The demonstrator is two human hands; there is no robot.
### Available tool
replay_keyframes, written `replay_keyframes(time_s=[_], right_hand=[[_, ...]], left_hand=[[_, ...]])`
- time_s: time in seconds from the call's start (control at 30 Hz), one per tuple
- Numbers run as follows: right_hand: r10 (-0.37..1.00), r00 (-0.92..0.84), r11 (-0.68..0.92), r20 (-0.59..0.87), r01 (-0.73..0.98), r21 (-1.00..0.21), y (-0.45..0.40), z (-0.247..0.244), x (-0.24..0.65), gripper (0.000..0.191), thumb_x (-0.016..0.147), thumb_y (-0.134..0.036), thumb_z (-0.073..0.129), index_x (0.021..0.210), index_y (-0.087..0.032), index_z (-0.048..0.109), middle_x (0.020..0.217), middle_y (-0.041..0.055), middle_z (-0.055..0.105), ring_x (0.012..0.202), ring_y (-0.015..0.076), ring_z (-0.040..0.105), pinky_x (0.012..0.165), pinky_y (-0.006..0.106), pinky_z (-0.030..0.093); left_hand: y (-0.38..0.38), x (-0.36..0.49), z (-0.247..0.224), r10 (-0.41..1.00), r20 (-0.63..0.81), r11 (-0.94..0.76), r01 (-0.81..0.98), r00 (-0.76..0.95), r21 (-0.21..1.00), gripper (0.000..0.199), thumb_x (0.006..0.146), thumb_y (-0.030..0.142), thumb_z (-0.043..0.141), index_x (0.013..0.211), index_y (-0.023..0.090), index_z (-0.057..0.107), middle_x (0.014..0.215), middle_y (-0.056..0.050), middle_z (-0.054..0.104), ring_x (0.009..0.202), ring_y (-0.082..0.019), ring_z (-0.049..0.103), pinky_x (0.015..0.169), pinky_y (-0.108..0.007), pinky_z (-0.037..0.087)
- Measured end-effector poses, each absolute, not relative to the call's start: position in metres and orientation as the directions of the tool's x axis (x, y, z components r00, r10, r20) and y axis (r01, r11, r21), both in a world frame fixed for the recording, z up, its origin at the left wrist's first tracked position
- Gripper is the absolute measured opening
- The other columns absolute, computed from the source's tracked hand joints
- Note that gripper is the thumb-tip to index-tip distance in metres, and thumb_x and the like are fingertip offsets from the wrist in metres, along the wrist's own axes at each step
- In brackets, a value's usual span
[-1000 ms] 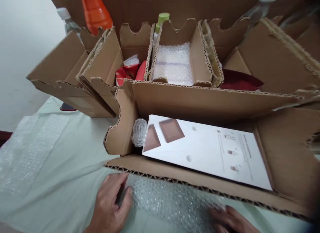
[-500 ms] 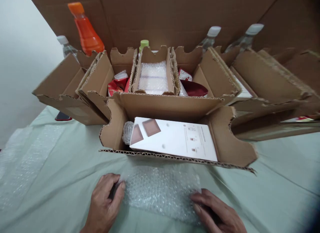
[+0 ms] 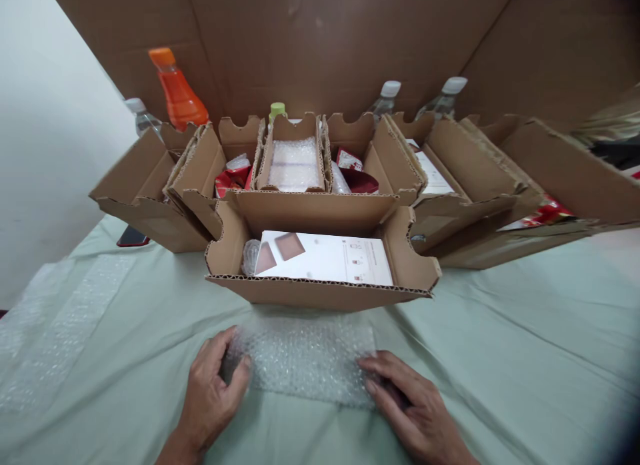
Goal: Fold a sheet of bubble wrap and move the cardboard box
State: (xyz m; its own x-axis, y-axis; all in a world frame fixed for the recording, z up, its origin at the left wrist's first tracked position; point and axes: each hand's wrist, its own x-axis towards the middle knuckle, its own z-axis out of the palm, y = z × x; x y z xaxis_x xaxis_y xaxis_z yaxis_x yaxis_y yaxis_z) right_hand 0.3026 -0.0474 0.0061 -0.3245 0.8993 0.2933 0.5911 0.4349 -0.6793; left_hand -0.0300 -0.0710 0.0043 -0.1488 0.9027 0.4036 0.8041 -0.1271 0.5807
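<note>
A piece of clear bubble wrap point(image 3: 305, 362) is stretched between my two hands, just above the pale green cloth. My left hand point(image 3: 213, 385) grips its left end between thumb and fingers. At the right end, my right hand point(image 3: 407, 398) pinches the wrap in the same way. Right in front of the wrap stands an open cardboard box point(image 3: 320, 293), with a white printed carton point(image 3: 325, 255) lying in it. Beside the carton's left end is a roll of clear bubble wrap point(image 3: 251, 257).
Behind stands a row of open cardboard boxes point(image 3: 150, 218) holding red packets and wrapped items. An orange bottle point(image 3: 183, 98) and several clear bottles rise behind them. More bubble wrap point(image 3: 65, 325) lies at the left, near a dark phone-like object point(image 3: 133, 236).
The view has shifted, with the boxes appearing smaller and more of the right side showing. Both hands still hold the bubble wrap, and the right hand appears closer to the left.
</note>
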Motion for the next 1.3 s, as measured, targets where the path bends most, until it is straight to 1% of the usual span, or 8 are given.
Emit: replay_keyframes(time_s=[0.2, 0.37, 0.5, 0.73, 0.9, 1.03, 1.13, 1.3], right_hand=[[0.835, -0.429, 0.548, 0.343, 0.595, -0.589, -0.051, 0.004, 0.305, 0.032, 0.095, -0.026, 0.065, 0.124, -0.025, 0.078, 0.110, 0.0075, 0.083, 0.103, 0.0238, 0.081, 0.087, 0.032, 0.068], [0.805, -0.492, 0.582, 0.331, 0.548, -0.601, -0.049, 0.007, 0.301, 0.025, 0.096, -0.019, 0.059, 0.106, -0.025, 0.081, 0.094, 0.0043, 0.084, 0.088, 0.0217, 0.082, 0.083, 0.034, 0.069], [0.829, -0.472, 0.541, 0.299, 0.546, -0.640, -0.048, 0.008, 0.299, 0.027, 0.095, -0.018, 0.058, 0.105, -0.025, 0.081, 0.094, 0.0047, 0.084, 0.088, 0.0216, 0.082, 0.089, 0.036, 0.068], [0.870, -0.413, 0.481, 0.269, 0.594, -0.645, -0.049, 0.003, 0.300, 0.028, 0.096, -0.020, 0.057, 0.107, -0.025, 0.082, 0.099, 0.0054, 0.084, 0.097, 0.0227, 0.081, 0.096, 0.039, 0.066], [0.876, -0.401, 0.460, 0.267, 0.531, -0.712, -0.049, 0.013, 0.293, 0.029, 0.097, -0.014, 0.050, 0.097, -0.022, 0.078, 0.089, 0.0061, 0.080, 0.084, 0.0177, 0.078, 0.081, 0.028, 0.065], [0.875, -0.385, 0.462, 0.293, 0.487, -0.741, -0.051, 0.019, 0.290, 0.027, 0.096, -0.010, 0.047, 0.089, -0.020, 0.072, 0.078, 0.0034, 0.073, 0.073, 0.0146, 0.071, 0.067, 0.024, 0.057], [0.877, -0.381, 0.459, 0.293, 0.482, -0.747, -0.053, 0.020, 0.290, 0.026, 0.096, -0.011, 0.048, 0.089, -0.020, 0.071, 0.077, 0.0032, 0.070, 0.072, 0.0143, 0.069, 0.066, 0.023, 0.055], [0.886, -0.368, 0.433, 0.283, 0.436, -0.789, -0.055, 0.020, 0.290, 0.022, 0.097, -0.018, 0.055, 0.106, -0.018, 0.074, 0.093, 0.0072, 0.076, 0.081, 0.0153, 0.072, 0.073, 0.025, 0.057]], left_hand=[[-0.067, -0.029, 0.001, 0.910, 0.386, -0.114, 0.805, -0.150, 0.583, 0.018, 0.091, 0.024, 0.055, 0.100, 0.020, 0.071, 0.083, -0.002, 0.076, 0.068, -0.017, 0.070, 0.064, -0.027, 0.057], [-0.064, -0.028, 0.005, 0.922, 0.363, -0.117, 0.798, -0.134, 0.592, 0.014, 0.085, 0.022, 0.053, 0.079, 0.022, 0.065, 0.071, 0.001, 0.069, 0.064, -0.016, 0.066, 0.063, -0.026, 0.052], [-0.065, -0.030, 0.005, 0.934, 0.318, -0.075, 0.779, -0.163, 0.622, 0.015, 0.079, 0.021, 0.050, 0.079, 0.023, 0.066, 0.070, 0.001, 0.069, 0.064, -0.016, 0.065, 0.063, -0.026, 0.050], [-0.065, -0.030, 0.007, 0.936, 0.292, -0.072, 0.704, -0.197, 0.706, 0.010, 0.081, 0.021, 0.053, 0.078, 0.023, 0.063, 0.071, 0.001, 0.066, 0.064, -0.015, 0.062, 0.060, -0.024, 0.048], [-0.066, -0.033, 0.007, 0.926, 0.357, -0.213, 0.616, -0.120, 0.758, 0.017, 0.078, 0.012, 0.050, 0.081, 0.023, 0.063, 0.085, -0.002, 0.072, 0.083, -0.017, 0.071, 0.075, -0.026, 0.055], [-0.071, -0.036, -0.002, 0.945, 0.301, -0.155, 0.635, -0.128, 0.757, 0.015, 0.078, 0.015, 0.050, 0.082, 0.023, 0.063, 0.075, 0.003, 0.068, 0.065, -0.014, 0.065, 0.061, -0.022, 0.050], [-0.073, -0.036, -0.003, 0.949, 0.265, -0.081, 0.682, -0.170, 0.727, 0.013, 0.084, 0.020, 0.052, 0.086, 0.023, 0.065, 0.067, 0.006, 0.063, 0.050, -0.011, 0.053, 0.049, -0.021, 0.041], [-0.069, -0.036, 0.007, 0.933, 0.330, -0.141, 0.694, -0.145, 0.706, 0.015, 0.085, 0.023, 0.054, 0.084, 0.023, 0.069, 0.072, 0.004, 0.068, 0.057, -0.012, 0.060, 0.055, -0.021, 0.046]])
